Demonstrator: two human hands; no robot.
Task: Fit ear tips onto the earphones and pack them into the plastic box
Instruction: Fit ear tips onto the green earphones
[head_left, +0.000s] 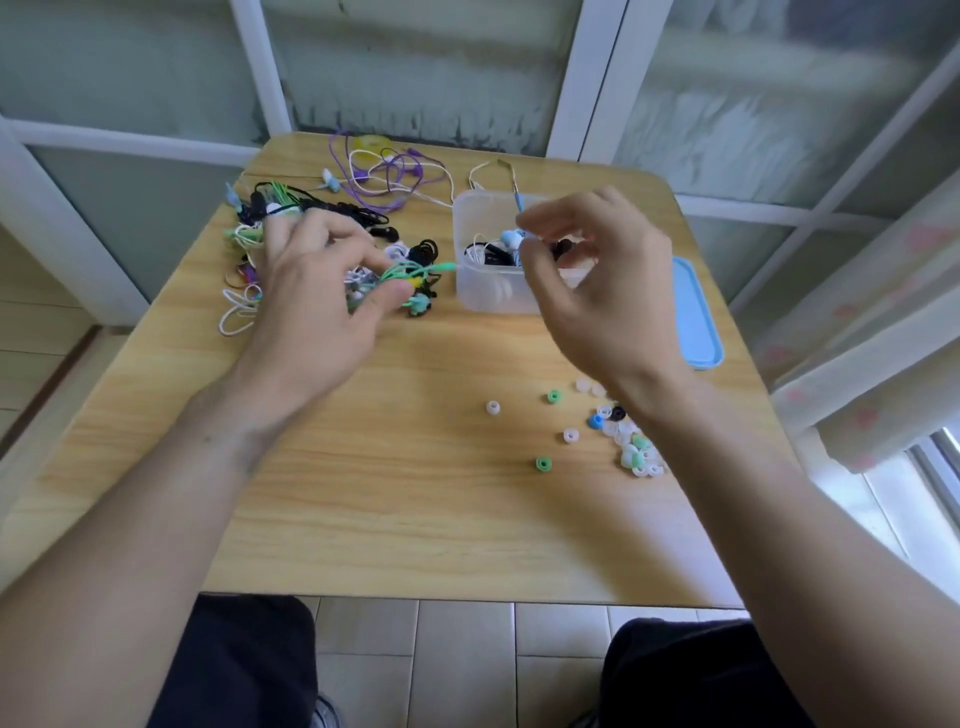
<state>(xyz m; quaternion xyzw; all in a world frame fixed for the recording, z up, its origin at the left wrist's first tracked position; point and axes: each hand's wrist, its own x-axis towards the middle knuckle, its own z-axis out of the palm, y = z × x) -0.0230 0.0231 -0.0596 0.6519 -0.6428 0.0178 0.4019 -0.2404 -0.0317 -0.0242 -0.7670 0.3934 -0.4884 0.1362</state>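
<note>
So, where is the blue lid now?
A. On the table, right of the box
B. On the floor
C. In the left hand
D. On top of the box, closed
A: the blue lid lies flat on the table, right of the open box, in neither hand.

One head camera looks forward and down, from close above, at the counter (415, 493), with both forearms reaching in and windows behind it.
</note>
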